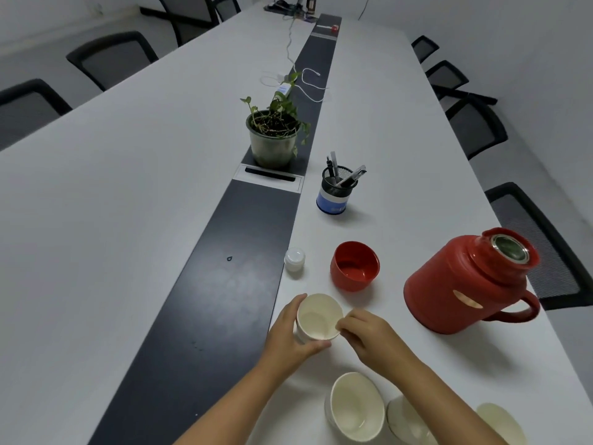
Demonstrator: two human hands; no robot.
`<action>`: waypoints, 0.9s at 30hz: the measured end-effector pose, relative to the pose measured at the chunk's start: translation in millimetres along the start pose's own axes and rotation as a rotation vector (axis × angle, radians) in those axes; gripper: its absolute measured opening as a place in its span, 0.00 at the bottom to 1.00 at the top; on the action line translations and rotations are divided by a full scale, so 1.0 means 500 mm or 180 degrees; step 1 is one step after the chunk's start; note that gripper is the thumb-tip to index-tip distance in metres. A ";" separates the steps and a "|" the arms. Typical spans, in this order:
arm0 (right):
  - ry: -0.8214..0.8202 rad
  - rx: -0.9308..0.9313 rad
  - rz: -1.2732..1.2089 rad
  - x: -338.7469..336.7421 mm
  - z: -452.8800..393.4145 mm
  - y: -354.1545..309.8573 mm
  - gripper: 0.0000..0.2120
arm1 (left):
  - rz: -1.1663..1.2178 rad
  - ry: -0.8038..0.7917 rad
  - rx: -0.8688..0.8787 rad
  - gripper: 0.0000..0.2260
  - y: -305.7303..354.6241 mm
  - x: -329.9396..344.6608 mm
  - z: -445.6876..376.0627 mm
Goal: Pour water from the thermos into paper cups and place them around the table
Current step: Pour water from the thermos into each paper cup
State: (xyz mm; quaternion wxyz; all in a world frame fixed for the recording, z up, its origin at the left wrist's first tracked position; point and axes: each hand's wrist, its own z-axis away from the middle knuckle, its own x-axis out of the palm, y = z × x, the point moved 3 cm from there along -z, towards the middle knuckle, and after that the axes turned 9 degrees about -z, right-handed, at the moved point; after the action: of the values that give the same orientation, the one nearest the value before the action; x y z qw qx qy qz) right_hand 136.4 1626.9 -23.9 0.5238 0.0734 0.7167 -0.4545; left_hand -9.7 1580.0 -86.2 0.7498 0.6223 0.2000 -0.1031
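Note:
A red thermos (462, 284) stands uncapped on the white table (128, 187) at the right, handle toward me. Its red lid cup (354, 266) sits mouth up to its left, and a small white stopper (294, 259) stands beside that. My left hand (290, 335) grips a stack of white paper cups (319, 316) round its side. My right hand (365, 332) pinches the rim of the top cup. Three more empty paper cups stand near the front edge: one (354, 406) upright, one (406, 419) partly behind my right forearm, one (502, 422) at the far right.
A dark strip (224, 284) runs down the table's middle. On it stands a potted plant (274, 136); a mesh pen holder (337, 191) sits just right of it. White cables (308, 85) lie farther back. Black chairs (539, 239) line both long sides.

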 end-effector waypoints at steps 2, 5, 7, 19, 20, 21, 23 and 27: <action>0.0045 0.0057 -0.0109 0.005 0.003 0.000 0.07 | -0.0052 -0.0006 0.0022 0.36 -0.001 -0.001 0.004; 0.0153 0.0142 -0.0312 0.009 0.009 -0.005 0.07 | 0.0035 0.0033 -0.0008 0.32 0.003 -0.002 0.011; 0.0204 0.0200 -0.0444 0.011 0.013 -0.002 0.06 | 0.0080 0.0063 -0.0053 0.28 0.009 -0.003 0.014; 0.0655 0.0117 -0.0415 0.002 0.022 -0.014 0.04 | 0.0196 -0.0004 -0.0015 0.30 0.022 0.010 0.000; 0.0755 0.0070 -0.0420 -0.011 0.021 -0.023 0.03 | 0.0192 -0.0018 0.0003 0.31 0.025 0.009 0.000; 0.0869 0.0008 -0.0423 -0.027 0.022 -0.033 0.03 | 0.0189 -0.0033 0.0028 0.31 0.028 0.007 0.000; 0.1117 -0.0070 -0.0491 -0.069 0.032 -0.053 0.06 | 0.0158 -0.0075 0.0020 0.33 0.030 0.006 0.003; 0.1630 -0.0026 -0.0548 -0.151 0.104 -0.073 0.15 | -0.0133 -0.0049 -0.0086 0.37 0.032 0.008 0.012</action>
State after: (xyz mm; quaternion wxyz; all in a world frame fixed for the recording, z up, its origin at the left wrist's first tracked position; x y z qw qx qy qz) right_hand 184.0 1595.7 56.9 0.2852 0.1226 0.8313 -0.4611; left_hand 1.1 1577.8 -72.8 0.7573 0.6069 0.2085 -0.1209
